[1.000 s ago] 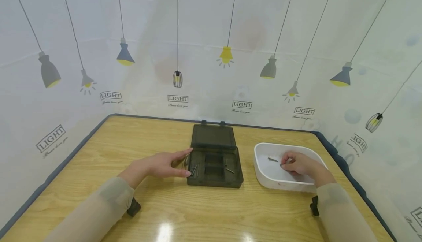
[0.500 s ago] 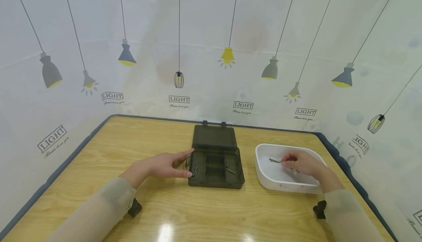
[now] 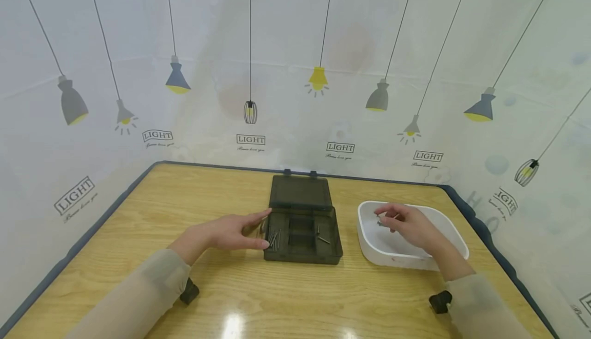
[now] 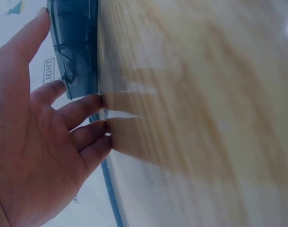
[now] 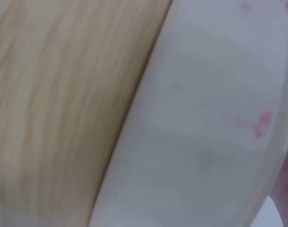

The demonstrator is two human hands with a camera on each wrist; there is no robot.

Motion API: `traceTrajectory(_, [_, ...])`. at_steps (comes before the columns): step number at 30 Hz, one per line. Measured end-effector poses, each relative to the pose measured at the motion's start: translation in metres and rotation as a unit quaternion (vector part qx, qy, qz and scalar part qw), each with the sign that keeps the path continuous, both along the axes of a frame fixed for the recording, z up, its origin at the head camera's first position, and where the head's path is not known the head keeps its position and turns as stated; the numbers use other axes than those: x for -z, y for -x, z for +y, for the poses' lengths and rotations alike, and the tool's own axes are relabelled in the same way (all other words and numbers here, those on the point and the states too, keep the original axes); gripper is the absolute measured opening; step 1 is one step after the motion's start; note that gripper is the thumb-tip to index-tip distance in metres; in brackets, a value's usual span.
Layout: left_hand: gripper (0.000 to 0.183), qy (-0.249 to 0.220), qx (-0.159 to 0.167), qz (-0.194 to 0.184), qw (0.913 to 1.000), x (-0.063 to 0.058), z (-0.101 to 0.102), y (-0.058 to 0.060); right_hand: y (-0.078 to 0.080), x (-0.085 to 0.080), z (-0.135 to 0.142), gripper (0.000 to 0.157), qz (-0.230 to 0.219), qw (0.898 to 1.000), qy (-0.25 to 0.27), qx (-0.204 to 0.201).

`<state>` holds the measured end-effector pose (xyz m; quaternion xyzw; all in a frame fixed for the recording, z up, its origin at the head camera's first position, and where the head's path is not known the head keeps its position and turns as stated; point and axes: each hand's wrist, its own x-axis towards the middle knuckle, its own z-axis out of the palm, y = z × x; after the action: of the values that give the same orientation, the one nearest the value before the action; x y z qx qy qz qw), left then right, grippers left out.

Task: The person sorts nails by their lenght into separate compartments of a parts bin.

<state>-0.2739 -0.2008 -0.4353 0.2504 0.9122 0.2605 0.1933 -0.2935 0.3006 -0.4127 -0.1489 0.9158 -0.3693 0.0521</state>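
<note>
In the head view, a dark translucent compartment box point(image 3: 302, 257) lies with its lid point(image 3: 300, 191) folded back. Several long thin screws point(image 3: 275, 239) lie in its left compartment, and a few shorter screws point(image 3: 323, 240) in the right one. My left hand point(image 3: 228, 231) steadies the box's left side with fingers and thumb spread; in the left wrist view its lower fingertips meet the tabletop. Over the white tray point(image 3: 406, 262), my right hand point(image 3: 413, 226) pinches a small metal screw point(image 3: 379, 220) between thumb and fingertips. The right wrist view shows mostly the tray's outer wall.
The wooden table point(image 3: 277, 298) ends in a dark blue edge along the back and sides. Behind it hangs a pale wall cover point(image 3: 286, 31) printed with lamps. A gap of bare tabletop separates the box from the tray.
My right hand has shifted left and up within the tray, its fingers now around the small screw that lay on the tray floor. The left hand stays at the box.
</note>
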Motion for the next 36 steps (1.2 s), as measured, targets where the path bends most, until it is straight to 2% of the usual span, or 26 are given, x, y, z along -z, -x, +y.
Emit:
traceTrajectory(6, [0.101,0.004,-0.001,0.005,1.0,0.0,0.0,-0.001,-0.005,-0.011,-0.022,0.028,0.022,0.999,0.026,-0.007])
traceTrajectory(12, [0.101,0.002,0.0,0.004,1.0,0.001,-0.001,-0.001,-0.005,-0.013,-0.04,0.024,0.022,0.999,0.04,-0.004])
traceTrajectory(18, [0.102,-0.001,0.002,0.002,1.0,0.001,-0.001,0.0,-0.003,-0.017,-0.055,0.031,0.002,0.998,0.062,0.003])
traceTrajectory(25, [0.102,-0.002,0.003,0.001,1.0,0.001,-0.001,0.0,-0.003,-0.019,-0.072,0.028,-0.023,0.995,0.101,-0.004])
traceTrajectory(32, [0.102,-0.003,0.001,-0.002,1.0,0.002,-0.001,0.001,-0.003,-0.017,-0.088,0.027,-0.037,0.993,0.109,-0.024])
traceTrajectory(36, [0.103,-0.002,-0.002,-0.003,1.0,0.001,0.0,0.001,-0.004,-0.017,-0.095,0.03,-0.054,0.992,0.11,-0.02])
